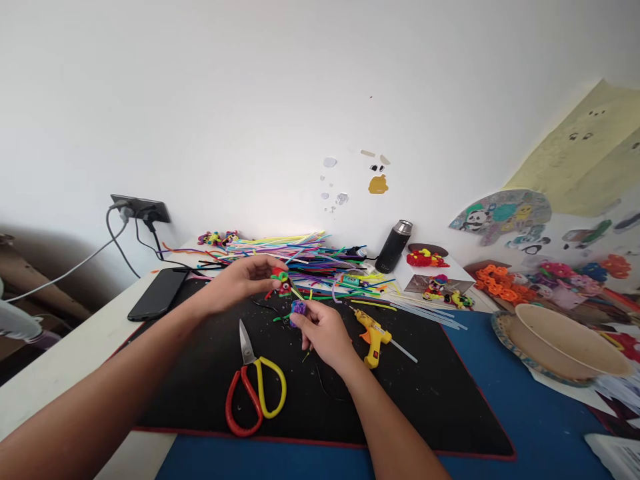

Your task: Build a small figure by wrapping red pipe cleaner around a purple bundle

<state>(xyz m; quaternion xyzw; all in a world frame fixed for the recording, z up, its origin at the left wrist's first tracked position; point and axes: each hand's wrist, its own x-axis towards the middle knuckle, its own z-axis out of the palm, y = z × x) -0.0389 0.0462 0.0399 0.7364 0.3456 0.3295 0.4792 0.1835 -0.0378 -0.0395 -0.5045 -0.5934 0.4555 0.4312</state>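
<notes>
My left hand [243,280] is raised over the black mat [425,393], fingers pinched on a small red and green pipe-cleaner piece [281,280]. My right hand [325,333] sits lower and closer, fingers curled round a small purple pipe-cleaner ball [299,309] with a green stem. The two pieces are a little apart. Red and yellow scissors [255,387] lie shut on the mat just below my hands. A yellow glue gun [373,335] lies to the right of my right hand.
A heap of coloured pipe cleaners [300,257] lies behind the mat. A black phone [159,293] lies left, a black flask [393,247] stands at the back. Finished pipe-cleaner flowers [505,283] and a paper bowl [565,340] sit right. Cables hang from a wall socket [140,210].
</notes>
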